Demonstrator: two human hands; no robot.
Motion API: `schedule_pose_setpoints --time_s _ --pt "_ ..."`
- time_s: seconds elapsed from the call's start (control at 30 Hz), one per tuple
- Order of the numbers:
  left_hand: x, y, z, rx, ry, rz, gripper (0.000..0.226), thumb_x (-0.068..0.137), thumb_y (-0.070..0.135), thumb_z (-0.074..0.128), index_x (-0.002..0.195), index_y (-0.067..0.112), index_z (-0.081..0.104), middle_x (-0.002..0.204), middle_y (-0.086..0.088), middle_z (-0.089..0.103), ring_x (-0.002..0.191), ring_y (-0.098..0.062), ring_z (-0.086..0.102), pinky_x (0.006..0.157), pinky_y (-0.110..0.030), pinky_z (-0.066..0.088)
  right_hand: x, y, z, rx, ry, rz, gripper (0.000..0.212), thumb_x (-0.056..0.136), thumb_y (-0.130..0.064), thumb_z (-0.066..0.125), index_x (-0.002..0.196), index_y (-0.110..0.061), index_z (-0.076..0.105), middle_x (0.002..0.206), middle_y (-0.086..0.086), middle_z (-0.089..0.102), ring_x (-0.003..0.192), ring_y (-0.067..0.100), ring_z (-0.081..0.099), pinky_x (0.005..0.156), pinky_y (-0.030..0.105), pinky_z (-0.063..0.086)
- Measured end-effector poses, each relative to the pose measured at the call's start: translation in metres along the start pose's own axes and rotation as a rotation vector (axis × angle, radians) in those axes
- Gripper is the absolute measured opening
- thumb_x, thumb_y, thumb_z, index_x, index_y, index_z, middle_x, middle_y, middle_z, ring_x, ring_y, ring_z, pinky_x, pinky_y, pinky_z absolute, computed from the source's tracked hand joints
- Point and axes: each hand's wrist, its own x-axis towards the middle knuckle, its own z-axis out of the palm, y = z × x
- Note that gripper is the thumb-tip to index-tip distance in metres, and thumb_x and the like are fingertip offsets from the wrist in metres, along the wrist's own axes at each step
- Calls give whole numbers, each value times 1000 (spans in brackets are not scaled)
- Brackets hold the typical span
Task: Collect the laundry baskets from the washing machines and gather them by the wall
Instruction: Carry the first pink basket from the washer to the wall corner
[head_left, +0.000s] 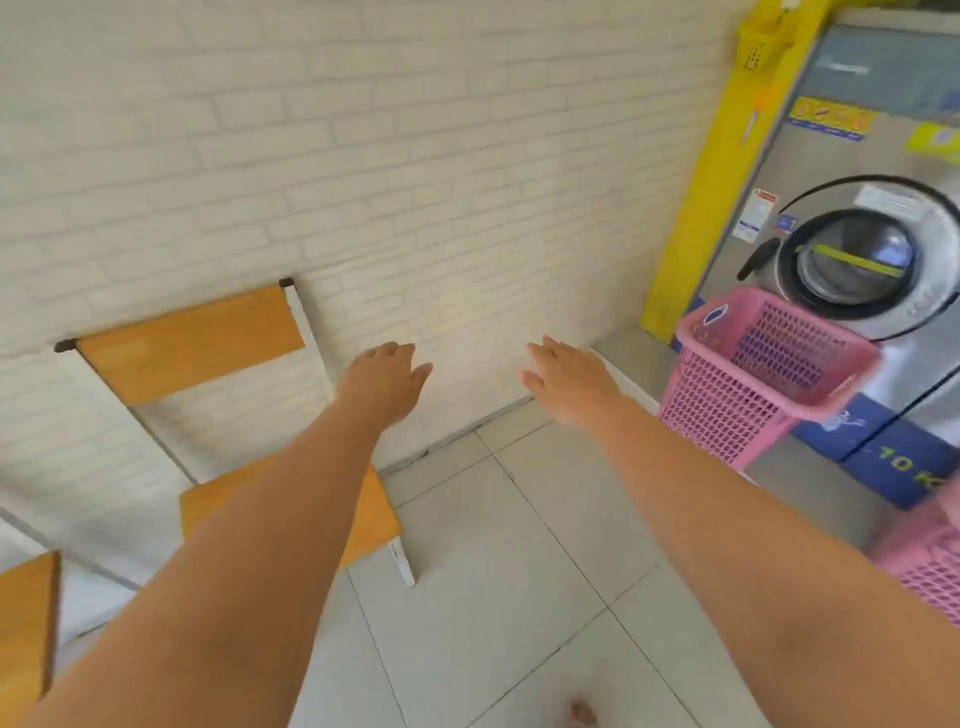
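Two pink baskets in view, both off to the right of my right hand (563, 382), none near my left hand (387, 382). Both hands are out in front, palms down, fingers spread loose, holding nothing.

Nearer target, I reckon: the tall pink basket (763, 374) standing in front of the washing machine (857, 270), just right of my right hand and a bit beyond it. It sits upright w/ a slight lean in this wide view, long axis vertical, open mouth up, rim facing me. Its near rim edge is the closest bit to my right fingertips, but not touching yet.

The 2nd pink basket (930, 566) is cut off at the frame edge, lower right, beside my right forearm and closer to my body; can't tell its full shape.

The wall (415, 182) is straight ahead of both hands, w/ bare floor (519, 571) at its foot between the chair (218, 395) on the left & the tall basket.

So right hand is the one to go: swing right, take the rim, then drag it left to the wall. Left hand would have to cross over, so prob not.
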Motion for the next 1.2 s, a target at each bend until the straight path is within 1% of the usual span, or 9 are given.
schedule_pose_setpoints --time_s 0.17,0.33,0.43,0.5,0.6,0.77,0.93,1.03,1.2 --pt "18 54 41 -15 -85 107 55 103 41 27 148 11 33 153 -10 36 139 -31 34 111 -41 31 -21 69 32 12 -56 135 54 101 -39 29 148 -11 29 157 11 27 140 27 32 109 46 31" --pt "56 121 80 -31 -145 152 54 103 41 28 149 12 33 154 -9 35 140 -30 33 112 -42 30 -32 152 56 61 -94 258 56 101 -38 30 150 -12 25 158 10 24 142 27 30 114 45 26" --pt "79 168 103 -45 -183 162 54 103 41 29 148 13 34 153 -9 37 139 -30 34 110 -42 32 -39 207 68 110 -102 334 57 101 -40 29 150 -12 25 158 11 25 143 28 29 115 46 26" --pt "95 199 117 -53 -212 176 53 103 41 30 147 12 35 152 -9 38 138 -30 35 108 -43 34 -44 241 72 149 -99 389 56 101 -41 29 149 -12 28 155 12 32 140 29 33 113 47 30" --pt "116 245 138 -76 -250 186 53 102 41 31 147 14 36 152 -8 39 138 -29 36 108 -44 35 -50 290 78 213 -103 468 51 100 -40 32 139 -8 38 143 15 44 129 32 45 104 47 37" --pt "153 310 169 -82 -322 222 54 102 42 32 149 16 34 154 -6 36 141 -28 33 110 -41 32 -55 356 88 306 -108 597 47 100 -38 33 134 -7 42 132 15 52 120 33 50 97 43 40" --pt "213 363 195 -98 -377 284 54 102 42 33 149 15 34 154 -7 36 142 -28 32 111 -43 32 -40 406 95 387 -81 724 52 101 -37 33 144 -9 34 142 15 46 129 33 45 104 44 36" --pt "260 392 213 -86 -399 322 54 101 41 34 148 15 35 153 -8 38 140 -28 35 111 -44 34 -19 435 99 413 -41 815 51 101 -37 36 144 -9 35 143 14 46 129 33 45 104 43 36" --pt "343 441 236 -106 -454 403 53 101 38 36 148 14 35 152 -11 38 140 -30 36 112 -43 31 27 482 103 499 40 1007 50 99 -34 42 142 -8 38 144 13 46 130 34 45 104 45 37"
